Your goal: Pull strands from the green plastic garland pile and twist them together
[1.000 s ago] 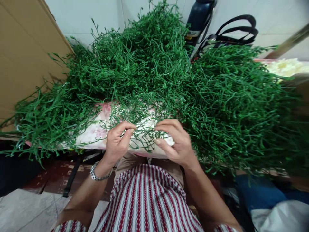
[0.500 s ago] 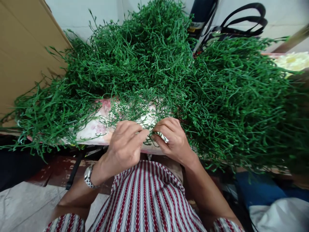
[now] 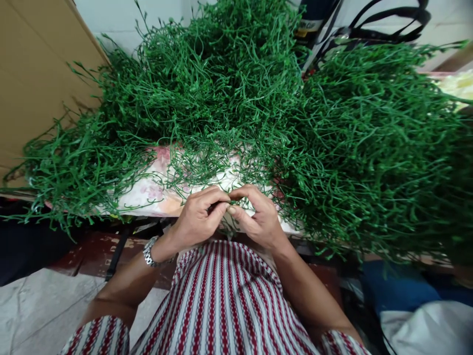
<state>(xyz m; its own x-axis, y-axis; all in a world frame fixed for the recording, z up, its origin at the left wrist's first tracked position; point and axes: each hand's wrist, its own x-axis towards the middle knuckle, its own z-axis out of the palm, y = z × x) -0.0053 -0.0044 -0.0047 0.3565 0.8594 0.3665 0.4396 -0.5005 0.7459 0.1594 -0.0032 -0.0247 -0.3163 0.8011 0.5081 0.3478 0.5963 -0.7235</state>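
Note:
My left hand (image 3: 199, 216) and my right hand (image 3: 260, 217) meet at the fingertips near the front edge of the table. Each is closed in a pinch, thumb against forefinger, on a thin green stem; only small green bits show around the fingertips. Just beyond them, loose green stems (image 3: 199, 160) with small buds lie scattered over a pale flowered cloth (image 3: 138, 197). A big tangled heap of the same stems (image 3: 229, 84) rises behind, with a thick pile (image 3: 369, 148) to the right and a smaller bunch (image 3: 81, 172) to the left.
A cardboard sheet (image 3: 44, 74) stands at the left. Behind the heap are a dark bottle (image 3: 312, 22) and a bag with black handles (image 3: 399, 27). Pale yellow petals (image 3: 460, 85) show at the far right. Blue cloth (image 3: 397, 288) lies low at the right.
My hands have come together, closing the small gap between their fingertips, and sit slightly nearer my body. The view has shifted a little. The heaps look unchanged.

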